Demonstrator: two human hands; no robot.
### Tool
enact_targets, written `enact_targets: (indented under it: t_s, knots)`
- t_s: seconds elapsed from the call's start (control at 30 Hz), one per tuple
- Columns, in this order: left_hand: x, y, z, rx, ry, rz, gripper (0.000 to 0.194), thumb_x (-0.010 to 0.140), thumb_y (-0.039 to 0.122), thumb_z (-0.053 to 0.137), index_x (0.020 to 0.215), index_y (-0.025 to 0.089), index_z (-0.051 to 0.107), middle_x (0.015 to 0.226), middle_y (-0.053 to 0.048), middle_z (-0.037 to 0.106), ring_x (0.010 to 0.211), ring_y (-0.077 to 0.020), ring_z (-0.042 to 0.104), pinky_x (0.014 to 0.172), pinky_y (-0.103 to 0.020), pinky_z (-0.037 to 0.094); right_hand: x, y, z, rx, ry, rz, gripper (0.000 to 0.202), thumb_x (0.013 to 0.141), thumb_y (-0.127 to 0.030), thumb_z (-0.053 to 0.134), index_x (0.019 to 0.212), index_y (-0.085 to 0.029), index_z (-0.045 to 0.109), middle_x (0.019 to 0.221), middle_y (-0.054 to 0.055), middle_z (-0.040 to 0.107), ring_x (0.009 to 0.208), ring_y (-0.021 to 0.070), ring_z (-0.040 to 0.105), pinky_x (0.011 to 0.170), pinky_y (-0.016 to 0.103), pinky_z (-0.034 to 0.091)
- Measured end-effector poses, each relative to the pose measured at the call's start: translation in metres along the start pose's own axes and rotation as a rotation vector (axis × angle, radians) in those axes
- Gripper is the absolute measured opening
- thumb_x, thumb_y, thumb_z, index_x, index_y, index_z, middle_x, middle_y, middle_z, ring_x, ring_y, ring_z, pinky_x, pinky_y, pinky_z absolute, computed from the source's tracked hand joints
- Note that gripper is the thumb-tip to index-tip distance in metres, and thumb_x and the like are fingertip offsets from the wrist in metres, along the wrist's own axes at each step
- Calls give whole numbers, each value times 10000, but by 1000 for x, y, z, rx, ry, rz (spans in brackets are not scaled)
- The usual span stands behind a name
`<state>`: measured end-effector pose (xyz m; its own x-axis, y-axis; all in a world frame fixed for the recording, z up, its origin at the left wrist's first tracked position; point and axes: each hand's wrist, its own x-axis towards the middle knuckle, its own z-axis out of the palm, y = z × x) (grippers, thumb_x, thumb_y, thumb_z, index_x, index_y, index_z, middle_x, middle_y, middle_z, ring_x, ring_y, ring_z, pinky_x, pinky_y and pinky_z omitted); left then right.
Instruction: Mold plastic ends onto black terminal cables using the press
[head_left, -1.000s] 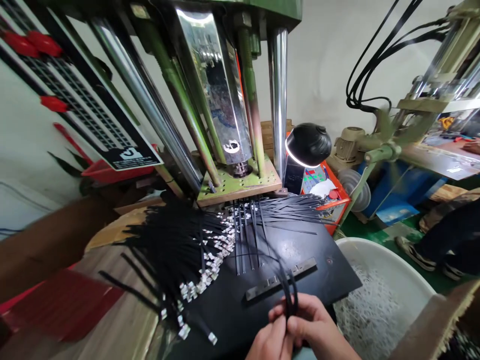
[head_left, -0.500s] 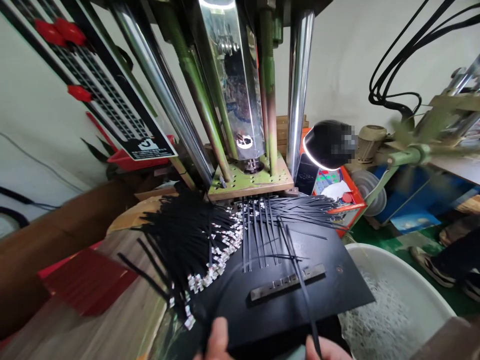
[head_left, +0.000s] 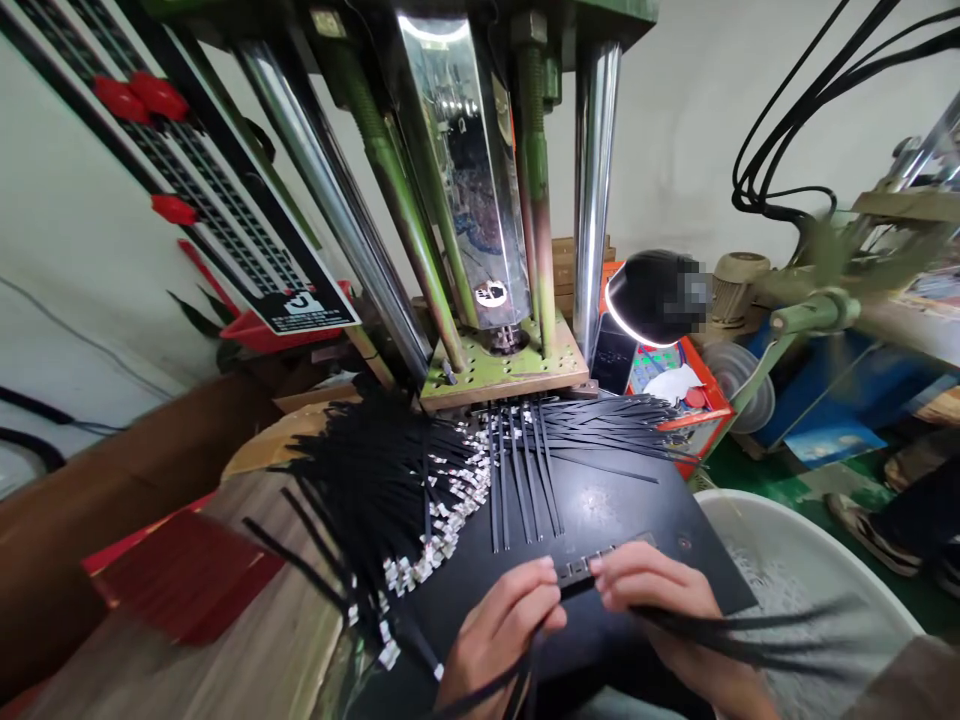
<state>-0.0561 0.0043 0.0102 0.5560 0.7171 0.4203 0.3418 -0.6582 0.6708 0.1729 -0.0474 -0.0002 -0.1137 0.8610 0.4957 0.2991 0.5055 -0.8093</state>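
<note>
My left hand (head_left: 506, 625) is closed, fingertips at the left part of a dark slotted metal bar (head_left: 576, 571) on the black plate (head_left: 600, 495). Black flat cables (head_left: 517, 680) run from under its fingers toward the lower edge. At the bar's right part, my right hand (head_left: 664, 595) is closed too, with several black cables (head_left: 780, 635) trailing from it to the right, blurred. The fingers hide how the cable ends meet the bar. Beyond the bar, several black cables (head_left: 525, 480) lie side by side, leading under the press.
A green press plate (head_left: 506, 375) stands behind. White-tipped black cables (head_left: 375, 460) pile at left, more cables (head_left: 607, 425) at right. A white tub (head_left: 840, 600) holds pale scraps. A black lamp (head_left: 652, 295) stands right of the press; a person's shoes (head_left: 870, 535) show beyond.
Both hands have moved up from the plate's near edge to the metal bar. Cables that crossed over the plate and bar now trail from the hands to either side.
</note>
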Motion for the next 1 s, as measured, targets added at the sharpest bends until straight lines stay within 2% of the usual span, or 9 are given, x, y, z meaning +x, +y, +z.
enact_targets:
  t_s: [0.07, 0.13, 0.27, 0.47, 0.63, 0.73, 0.83, 0.93, 1.0]
  knots:
    - [11, -13, 14, 27, -36, 57, 232, 928, 175, 513, 1084, 255, 664, 1090, -28, 715, 1042, -171, 676, 926, -248, 550, 6, 19, 9, -136, 43, -1, 160, 971, -238, 526, 923, -235, 679, 959, 31, 733, 995, 154, 687, 899, 249, 515]
    - [16, -19, 25, 47, -45, 43, 257, 922, 120, 458, 1041, 238, 652, 1019, -30, 716, 967, -160, 686, 860, -236, 557, 8, 37, 19, -223, 17, -26, 175, 977, -233, 501, 865, -223, 635, 888, 19, 734, 982, 153, 692, 878, 238, 507]
    - [16, -19, 37, 13, 28, 4, 238, 912, 90, 437, 960, 227, 625, 890, -17, 689, 803, -142, 679, 726, -221, 550, 3, 53, 29, -292, 15, -96, 174, 945, -137, 434, 833, -220, 538, 824, 6, 709, 920, 146, 698, 828, 242, 490]
    - [19, -15, 43, 38, 201, 61, 210, 936, 114, 465, 883, 219, 638, 910, -12, 723, 925, -143, 704, 804, -219, 562, 1, 45, 29, -405, 43, -77, 193, 855, -49, 422, 857, -232, 483, 831, 1, 675, 909, 147, 683, 805, 240, 503]
    - [23, -13, 52, 176, 235, 90, 176, 965, 224, 484, 882, 231, 639, 885, 8, 732, 839, -160, 711, 739, -272, 581, 3, 36, 32, -565, 76, -64, 194, 860, -49, 405, 850, -228, 477, 780, 9, 646, 781, 153, 667, 700, 239, 517]
    - [22, -10, 55, 249, 270, 120, 176, 970, 187, 452, 902, 220, 611, 868, 5, 726, 883, -171, 710, 783, -289, 579, 3, 31, 34, -622, 118, -104, 173, 892, -65, 423, 886, -222, 497, 786, 9, 645, 792, 155, 657, 767, 258, 512]
    - [21, -6, 54, 293, 216, 131, 189, 954, 123, 422, 898, 211, 580, 847, -4, 708, 824, -176, 704, 736, -300, 576, 3, 29, 36, -610, 140, -104, 192, 889, -52, 403, 882, -221, 495, 787, 6, 639, 851, 158, 655, 817, 263, 495]
    - [20, -6, 49, 299, 114, 95, 197, 942, 98, 399, 894, 211, 552, 893, -19, 696, 747, -176, 685, 647, -301, 560, 7, 27, 37, -646, 124, -82, 205, 870, -39, 379, 847, -217, 476, 752, 2, 621, 739, 157, 630, 706, 258, 481]
    - [19, -8, 45, 278, 71, 88, 189, 943, 101, 396, 903, 213, 543, 922, -26, 693, 767, -177, 685, 659, -302, 560, 12, 25, 38, -685, 85, -85, 201, 897, -59, 375, 817, -214, 473, 722, -2, 606, 666, 158, 600, 645, 267, 456]
